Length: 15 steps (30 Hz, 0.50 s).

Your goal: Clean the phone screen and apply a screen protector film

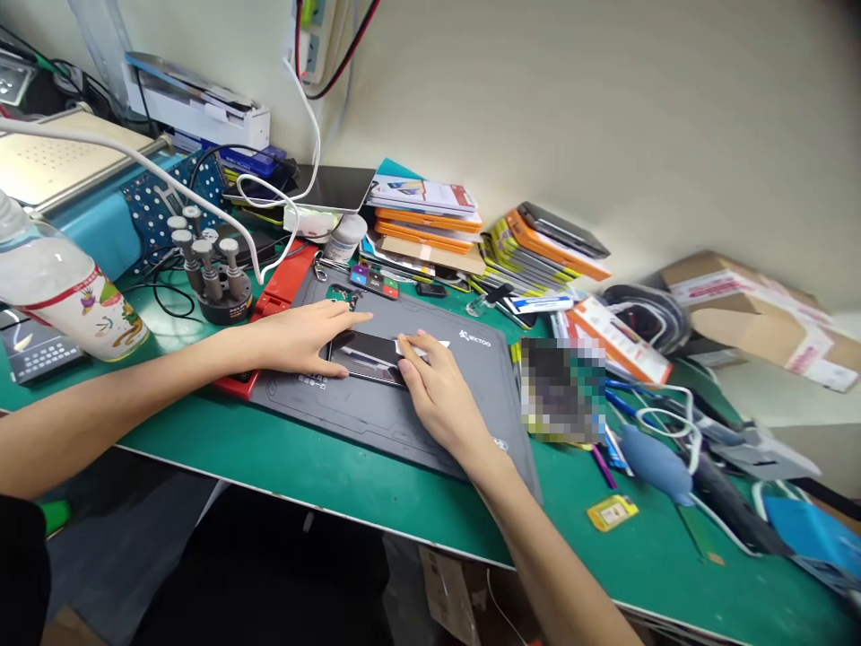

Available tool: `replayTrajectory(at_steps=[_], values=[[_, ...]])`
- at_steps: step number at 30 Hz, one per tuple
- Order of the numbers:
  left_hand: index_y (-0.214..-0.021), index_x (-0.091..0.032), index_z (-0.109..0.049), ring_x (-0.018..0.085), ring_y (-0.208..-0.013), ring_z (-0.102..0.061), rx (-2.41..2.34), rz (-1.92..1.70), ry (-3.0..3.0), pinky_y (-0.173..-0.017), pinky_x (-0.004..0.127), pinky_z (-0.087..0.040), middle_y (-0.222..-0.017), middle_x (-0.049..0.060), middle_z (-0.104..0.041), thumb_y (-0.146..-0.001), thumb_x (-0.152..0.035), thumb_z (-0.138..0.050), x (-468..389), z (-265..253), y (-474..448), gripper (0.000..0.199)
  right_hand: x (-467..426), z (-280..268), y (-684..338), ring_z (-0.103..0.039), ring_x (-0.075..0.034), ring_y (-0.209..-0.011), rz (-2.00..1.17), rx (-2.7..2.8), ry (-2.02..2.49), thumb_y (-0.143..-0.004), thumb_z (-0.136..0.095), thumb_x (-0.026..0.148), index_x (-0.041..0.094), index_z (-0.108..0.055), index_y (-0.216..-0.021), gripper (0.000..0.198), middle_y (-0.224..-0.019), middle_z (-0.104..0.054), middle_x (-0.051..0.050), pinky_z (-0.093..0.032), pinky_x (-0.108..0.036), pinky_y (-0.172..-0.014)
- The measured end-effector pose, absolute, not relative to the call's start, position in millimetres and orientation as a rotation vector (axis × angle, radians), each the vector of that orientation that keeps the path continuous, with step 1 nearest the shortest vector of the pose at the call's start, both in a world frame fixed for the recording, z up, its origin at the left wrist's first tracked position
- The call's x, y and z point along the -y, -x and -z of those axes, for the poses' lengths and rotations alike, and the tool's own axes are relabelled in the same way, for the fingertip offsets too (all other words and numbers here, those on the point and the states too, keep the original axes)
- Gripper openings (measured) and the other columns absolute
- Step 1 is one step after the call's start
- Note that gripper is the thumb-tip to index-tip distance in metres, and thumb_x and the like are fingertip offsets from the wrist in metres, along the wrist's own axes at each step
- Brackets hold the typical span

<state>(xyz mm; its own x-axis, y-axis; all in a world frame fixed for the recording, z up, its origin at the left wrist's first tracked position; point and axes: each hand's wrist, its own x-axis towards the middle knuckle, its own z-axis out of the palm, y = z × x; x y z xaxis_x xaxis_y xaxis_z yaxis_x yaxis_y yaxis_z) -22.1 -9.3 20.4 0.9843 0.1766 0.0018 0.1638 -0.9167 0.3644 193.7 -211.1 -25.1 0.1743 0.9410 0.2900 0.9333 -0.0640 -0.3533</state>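
Note:
A dark, glossy smartphone (367, 353) lies flat on a grey work mat (430, 309), bright reflections across its glass. My left hand (302, 339) rests at the phone's left end, fingers stretched out over the far side and thumb apart along the near edge. At the right end, my right hand (437, 381) has its fingers drawn together against the phone. A bit of something white (442, 344) shows just behind those fingers; what they pinch is mostly hidden. Under my left wrist runs a red holder (279, 292) along the mat's left side.
Left are a large bottle (73, 292) and a screwdriver stand (225, 305). Orange boxes (427, 231) pile up behind the mat. On the right lie a blue air blower (654, 462), a small yellow item (612, 512) and tangled cables. A white cable (195, 188) hangs across the left.

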Motion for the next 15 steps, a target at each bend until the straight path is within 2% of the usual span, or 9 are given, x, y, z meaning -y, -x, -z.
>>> replayTrajectory(at_steps=[3, 7, 10, 15], values=[[-0.169, -0.021, -0.028, 0.03, -0.148, -0.045, -0.245, -0.035, -2.776, -0.12, 0.037, -0.038, -0.161, 0.017, -0.047, -0.099, -0.058, -0.065, 10, -22, 21, 0.088, 227, 25, -182, -0.031, -0.029, -0.163, -0.049, 1.8, 1.996, -0.115, -0.032, 0.043, 0.02, -0.05, -0.161, 0.055, -0.167, -0.049, -0.013, -0.03, -0.058, -0.133], [-0.168, -0.019, -0.031, 0.03, -0.146, -0.047, -0.211, -0.049, -2.791, -0.12, 0.036, -0.038, -0.156, 0.018, -0.051, -0.098, -0.056, -0.067, 11, -20, 21, 0.087, 258, 28, -171, -0.031, -0.026, -0.163, -0.103, 1.883, 1.975, -0.115, -0.032, 0.038, 0.026, -0.03, -0.171, 0.057, -0.175, -0.034, -0.007, -0.025, -0.058, -0.135], [-0.167, -0.019, -0.031, 0.03, -0.145, -0.048, -0.216, -0.069, -2.789, -0.119, 0.036, -0.039, -0.155, 0.017, -0.051, -0.098, -0.056, -0.067, 10, -19, 21, 0.087, 245, 29, -178, -0.03, -0.026, -0.163, -0.117, 1.849, 2.005, -0.115, -0.029, 0.043, 0.025, -0.031, -0.17, 0.058, -0.174, -0.034, -0.007, -0.023, -0.061, -0.135], [-0.167, -0.018, -0.031, 0.03, -0.143, -0.05, -0.221, -0.074, -2.781, -0.117, 0.036, -0.04, -0.154, 0.018, -0.051, -0.098, -0.057, -0.066, 10, -20, 22, 0.086, 205, 23, -190, -0.028, -0.028, -0.163, -0.153, 1.833, 2.036, -0.115, -0.023, 0.05, 0.013, -0.042, -0.165, 0.066, -0.173, -0.034, -0.015, -0.019, -0.062, -0.135]])
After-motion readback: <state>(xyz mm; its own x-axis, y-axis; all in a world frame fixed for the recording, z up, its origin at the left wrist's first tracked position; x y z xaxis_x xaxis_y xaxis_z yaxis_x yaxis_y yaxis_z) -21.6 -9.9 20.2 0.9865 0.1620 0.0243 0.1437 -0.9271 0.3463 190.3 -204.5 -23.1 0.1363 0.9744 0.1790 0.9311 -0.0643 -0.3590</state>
